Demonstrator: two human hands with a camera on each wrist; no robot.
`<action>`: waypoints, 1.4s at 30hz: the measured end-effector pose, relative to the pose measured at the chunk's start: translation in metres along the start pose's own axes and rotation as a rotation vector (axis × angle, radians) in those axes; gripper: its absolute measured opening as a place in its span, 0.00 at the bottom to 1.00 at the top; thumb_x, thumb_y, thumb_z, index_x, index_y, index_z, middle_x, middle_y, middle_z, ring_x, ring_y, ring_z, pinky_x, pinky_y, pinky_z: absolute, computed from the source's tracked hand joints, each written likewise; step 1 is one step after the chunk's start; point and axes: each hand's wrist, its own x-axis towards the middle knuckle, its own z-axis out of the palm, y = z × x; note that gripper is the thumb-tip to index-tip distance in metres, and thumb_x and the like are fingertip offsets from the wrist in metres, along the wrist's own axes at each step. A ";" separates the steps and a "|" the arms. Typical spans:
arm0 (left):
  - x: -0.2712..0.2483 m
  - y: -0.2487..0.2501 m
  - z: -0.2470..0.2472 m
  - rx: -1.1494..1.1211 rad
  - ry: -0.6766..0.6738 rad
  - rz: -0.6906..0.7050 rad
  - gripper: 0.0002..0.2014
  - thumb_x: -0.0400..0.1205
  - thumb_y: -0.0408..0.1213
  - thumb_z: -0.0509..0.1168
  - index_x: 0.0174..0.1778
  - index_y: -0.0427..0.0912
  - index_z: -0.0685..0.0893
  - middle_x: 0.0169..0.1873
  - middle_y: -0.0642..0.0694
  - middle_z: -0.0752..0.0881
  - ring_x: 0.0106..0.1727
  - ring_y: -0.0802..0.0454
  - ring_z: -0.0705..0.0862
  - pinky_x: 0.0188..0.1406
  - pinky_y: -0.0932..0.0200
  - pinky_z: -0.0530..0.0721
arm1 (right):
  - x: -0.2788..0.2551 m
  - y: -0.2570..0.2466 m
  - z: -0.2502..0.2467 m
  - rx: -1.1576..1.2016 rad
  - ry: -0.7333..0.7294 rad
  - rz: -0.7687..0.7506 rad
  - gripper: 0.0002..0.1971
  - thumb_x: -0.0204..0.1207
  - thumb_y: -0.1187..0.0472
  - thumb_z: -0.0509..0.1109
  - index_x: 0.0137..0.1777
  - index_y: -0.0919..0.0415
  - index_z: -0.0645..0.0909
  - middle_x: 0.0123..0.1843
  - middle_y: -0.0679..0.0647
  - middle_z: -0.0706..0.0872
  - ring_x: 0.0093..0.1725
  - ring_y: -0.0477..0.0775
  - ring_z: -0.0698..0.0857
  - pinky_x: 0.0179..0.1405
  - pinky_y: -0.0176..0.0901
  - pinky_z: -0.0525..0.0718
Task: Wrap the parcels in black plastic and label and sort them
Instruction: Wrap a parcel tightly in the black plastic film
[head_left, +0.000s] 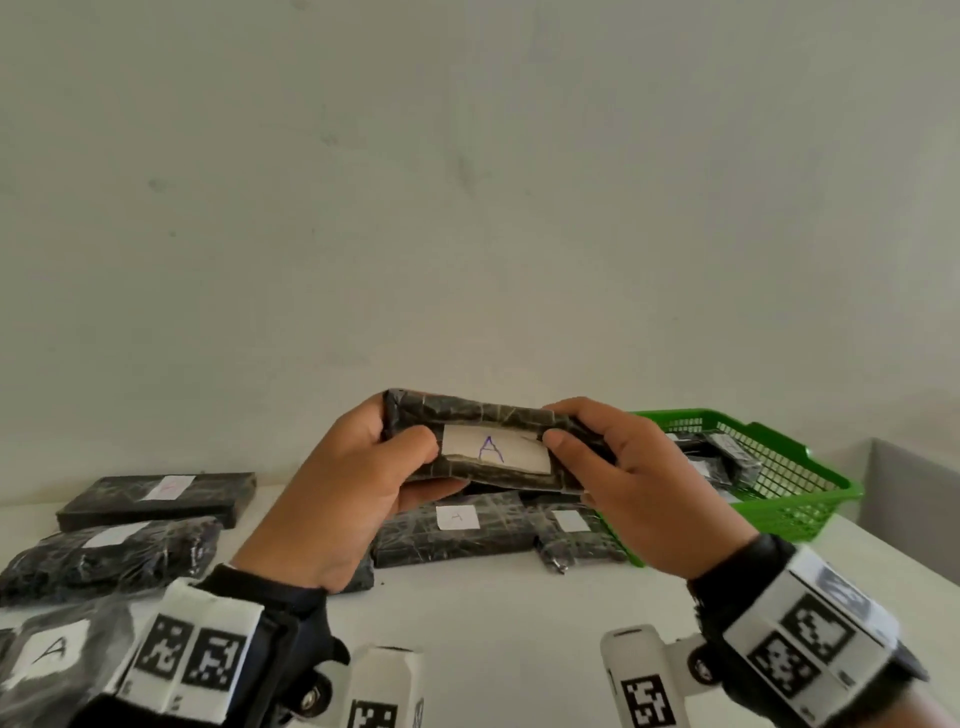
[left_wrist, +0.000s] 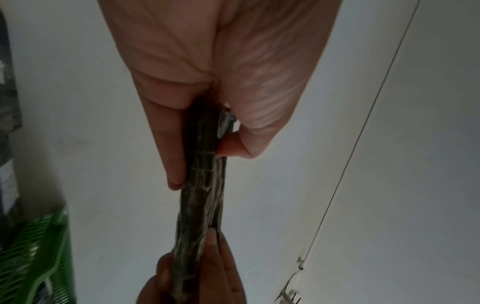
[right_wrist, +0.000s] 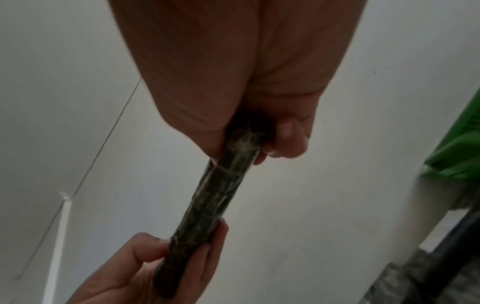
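Note:
I hold a flat parcel (head_left: 483, 415) wrapped in black plastic above the table, its white label (head_left: 496, 449) marked "A" facing me. My left hand (head_left: 374, 462) grips its left end, thumb on the front beside the label. My right hand (head_left: 608, 457) grips the right end the same way. In the left wrist view the parcel (left_wrist: 205, 185) shows edge-on, pinched between my left thumb and fingers (left_wrist: 171, 160). The right wrist view has the parcel (right_wrist: 221, 195) edge-on too, with my right fingers (right_wrist: 288, 139) curled round its near end.
Several wrapped, labelled parcels lie on the white table (head_left: 493, 613): two at the left (head_left: 156, 499), one marked "A" at the near left (head_left: 52, 654), two under my hands (head_left: 457, 530). A green basket (head_left: 779, 493) with parcels stands at the right. A wall rises behind.

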 end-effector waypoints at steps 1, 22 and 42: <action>0.001 -0.004 0.006 0.006 -0.005 -0.006 0.09 0.87 0.21 0.59 0.55 0.32 0.85 0.48 0.39 0.95 0.52 0.44 0.95 0.45 0.57 0.94 | 0.000 0.007 -0.004 -0.033 0.037 0.000 0.07 0.89 0.54 0.67 0.59 0.48 0.87 0.44 0.48 0.90 0.36 0.37 0.83 0.38 0.28 0.76; 0.121 -0.092 0.179 0.156 -0.124 -0.290 0.07 0.82 0.23 0.74 0.54 0.30 0.85 0.56 0.28 0.90 0.47 0.38 0.93 0.41 0.54 0.95 | 0.020 0.173 -0.185 0.245 0.185 0.515 0.09 0.81 0.80 0.71 0.52 0.67 0.79 0.41 0.68 0.87 0.34 0.64 0.86 0.30 0.47 0.92; 0.180 -0.179 0.168 1.459 -0.544 -0.103 0.41 0.90 0.58 0.54 0.92 0.43 0.42 0.92 0.47 0.35 0.90 0.50 0.27 0.92 0.42 0.44 | 0.129 0.238 -0.166 -0.719 -0.424 0.671 0.16 0.75 0.62 0.83 0.62 0.66 0.90 0.50 0.55 0.93 0.45 0.54 0.92 0.42 0.41 0.91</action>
